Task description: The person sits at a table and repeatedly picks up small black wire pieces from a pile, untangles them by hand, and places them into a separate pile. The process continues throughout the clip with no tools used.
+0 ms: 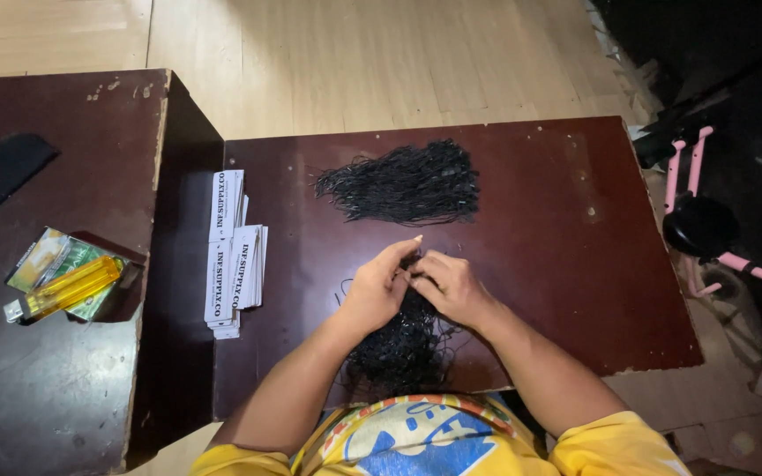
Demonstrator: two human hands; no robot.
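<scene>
My left hand (pixel 378 286) and my right hand (pixel 450 286) meet at the middle of a dark red-brown table (pixel 566 264), fingers pinched together on thin black strings. Under and behind my hands lies a tangled heap of black strings (pixel 403 348), reaching the near table edge. A second, flatter bundle of black strings (pixel 407 183) lies farther away, apart from my hands. White paper tags (pixel 233 251) with black print are stacked at the table's left side, to the left of my left hand.
A higher dark table (pixel 55 370) stands at the left with a yellow lighter (pixel 68 289) on a green packet and a black cloth (pixel 2 167). A pink-framed seat with a black pad (pixel 700 225) is at the right. Light wood floor lies beyond.
</scene>
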